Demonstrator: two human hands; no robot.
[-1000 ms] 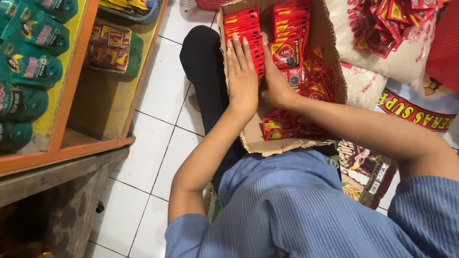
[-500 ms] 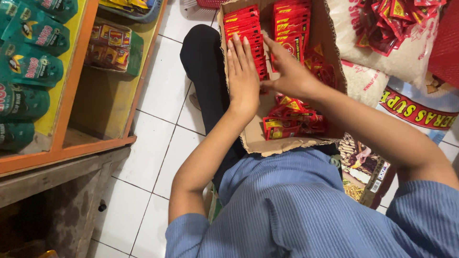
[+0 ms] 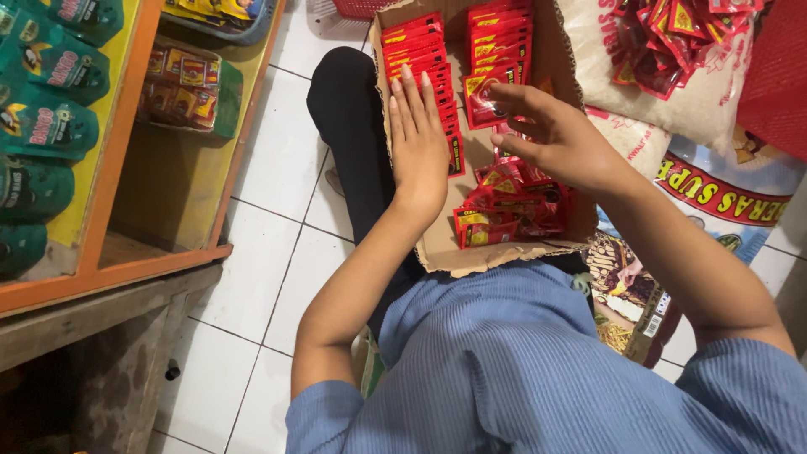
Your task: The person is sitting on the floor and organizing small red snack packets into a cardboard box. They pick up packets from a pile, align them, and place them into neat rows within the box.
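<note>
A cardboard box [image 3: 437, 248] rests on my lap, holding rows of small red sachets [image 3: 412, 42] and a loose heap of them [image 3: 513, 206] at its near end. My left hand [image 3: 418, 147] lies flat with fingers together against the left row of sachets. My right hand [image 3: 551, 134] hovers over the box's right side, fingers spread, its fingertips touching one red sachet [image 3: 486, 97] at the end of the right row. Whether it grips that sachet is not clear.
An orange-framed shelf [image 3: 118, 160] with green pouches [image 3: 46, 126] and yellow packets [image 3: 181, 84] stands at the left. White floor tiles [image 3: 269, 252] lie below. A white sack [image 3: 672, 109] topped with more red sachets and printed bags sit at the right.
My right hand has lifted from the heap near the box's middle and moved up and right toward the right row. My left hand has stayed flat on the left row.
</note>
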